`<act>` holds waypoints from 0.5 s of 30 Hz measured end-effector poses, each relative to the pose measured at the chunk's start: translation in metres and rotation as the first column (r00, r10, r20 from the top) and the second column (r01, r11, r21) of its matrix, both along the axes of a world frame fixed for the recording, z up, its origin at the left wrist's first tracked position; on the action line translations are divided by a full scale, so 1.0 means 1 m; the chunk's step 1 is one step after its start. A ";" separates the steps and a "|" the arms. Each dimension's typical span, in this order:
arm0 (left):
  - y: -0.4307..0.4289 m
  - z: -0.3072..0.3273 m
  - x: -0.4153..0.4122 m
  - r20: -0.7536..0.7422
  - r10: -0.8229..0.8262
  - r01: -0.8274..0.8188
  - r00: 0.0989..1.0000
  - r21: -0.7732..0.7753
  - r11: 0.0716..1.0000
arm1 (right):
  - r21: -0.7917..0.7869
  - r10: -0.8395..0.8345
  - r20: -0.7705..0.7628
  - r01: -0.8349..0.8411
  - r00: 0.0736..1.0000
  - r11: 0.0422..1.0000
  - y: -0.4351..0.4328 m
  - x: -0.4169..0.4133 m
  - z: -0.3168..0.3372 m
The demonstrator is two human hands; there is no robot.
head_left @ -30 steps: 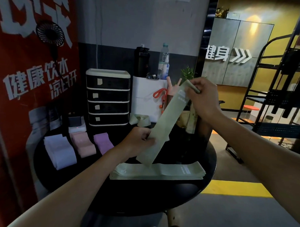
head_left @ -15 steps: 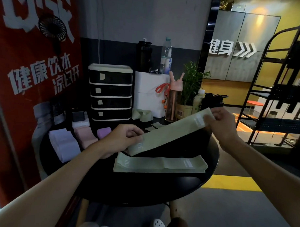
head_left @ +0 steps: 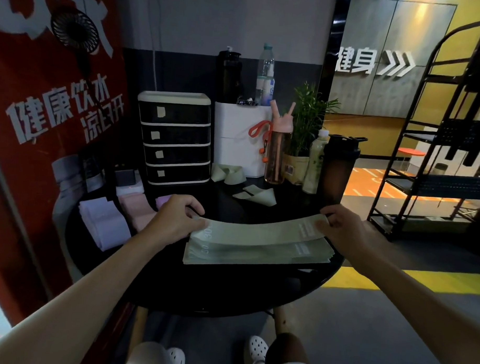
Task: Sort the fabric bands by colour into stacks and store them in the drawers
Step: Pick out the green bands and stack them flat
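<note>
The left hand [head_left: 175,220] pinches one end of a pale green band [head_left: 259,231], and the right hand [head_left: 346,229] pinches the other end. The band is stretched flat between them, just over a green stack [head_left: 258,254] on the black round table [head_left: 229,290]. I cannot tell whether it touches the stack. "30" is printed in white at the band's left end and on the stack's top band. A block of small white print near each right end is too fine to read.

Left of the green stack lie a lavender stack [head_left: 104,223], a pink stack [head_left: 137,211] and a purple stack [head_left: 163,201]. Two loose green bands [head_left: 228,174] [head_left: 257,196] lie crumpled further back. The black drawer unit [head_left: 175,138] has four closed drawers, each with a small pale note. The red banner [head_left: 45,120] reads "健康饮水 凉白开", and the wall sign [head_left: 357,60] reads "健身".
</note>
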State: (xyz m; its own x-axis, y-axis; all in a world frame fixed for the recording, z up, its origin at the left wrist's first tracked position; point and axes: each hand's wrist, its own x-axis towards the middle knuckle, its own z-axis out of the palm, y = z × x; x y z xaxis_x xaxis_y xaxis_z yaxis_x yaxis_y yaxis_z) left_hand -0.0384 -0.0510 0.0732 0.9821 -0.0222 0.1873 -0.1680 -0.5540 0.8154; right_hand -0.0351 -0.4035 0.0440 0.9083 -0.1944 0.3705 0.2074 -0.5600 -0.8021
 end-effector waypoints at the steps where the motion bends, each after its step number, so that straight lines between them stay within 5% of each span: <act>1: 0.001 -0.003 0.001 0.006 -0.001 0.001 1.000 0.026 1.000 | -0.008 0.005 -0.010 -0.005 1.000 1.000 0.000 -0.001 -0.002; 15: 0.006 -0.018 0.008 0.064 -0.073 0.057 0.995 0.226 0.973 | -0.101 0.004 -0.014 -0.006 1.000 0.995 -0.005 -0.004 -0.028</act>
State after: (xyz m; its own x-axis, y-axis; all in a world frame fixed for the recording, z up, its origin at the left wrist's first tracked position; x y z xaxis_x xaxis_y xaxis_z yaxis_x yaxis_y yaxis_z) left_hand -0.0302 -0.0448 0.0548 0.9613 -0.1350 0.2400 -0.2632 -0.7066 0.6568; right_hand -0.0389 -0.4089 0.0156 0.9142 -0.1521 0.3757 0.1997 -0.6374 -0.7442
